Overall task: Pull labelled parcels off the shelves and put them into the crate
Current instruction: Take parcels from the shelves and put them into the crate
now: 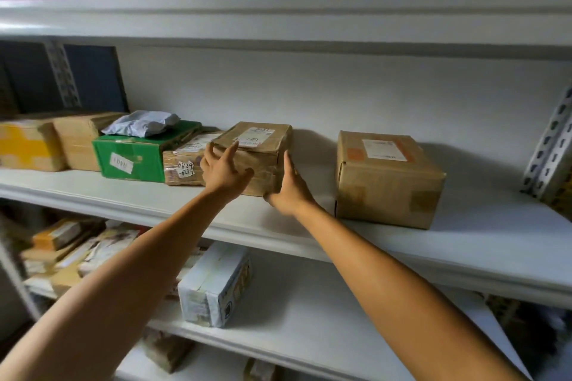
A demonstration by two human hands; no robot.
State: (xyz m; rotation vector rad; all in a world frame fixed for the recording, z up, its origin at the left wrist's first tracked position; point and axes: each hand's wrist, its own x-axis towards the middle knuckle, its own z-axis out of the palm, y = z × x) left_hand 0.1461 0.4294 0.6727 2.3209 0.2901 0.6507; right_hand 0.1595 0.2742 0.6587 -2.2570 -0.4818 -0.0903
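Note:
A brown cardboard parcel [258,145] with a white label on top stands in the middle of the white shelf [464,244]. My left hand [224,168] lies against its left front corner with fingers spread over the edge. My right hand [288,187] presses flat against its right side, thumb under the lower front corner. A bigger labelled brown box [388,179] sits to the right, apart from my hands. No crate is in view.
Left of the held parcel lie a taped box marked 0829 [182,168], a green box [139,156] with a white poly bag [140,124] on it, and yellow and brown boxes. A white wrapped parcel [216,284] and several others fill the lower shelf. A perforated upright [551,148] stands at right.

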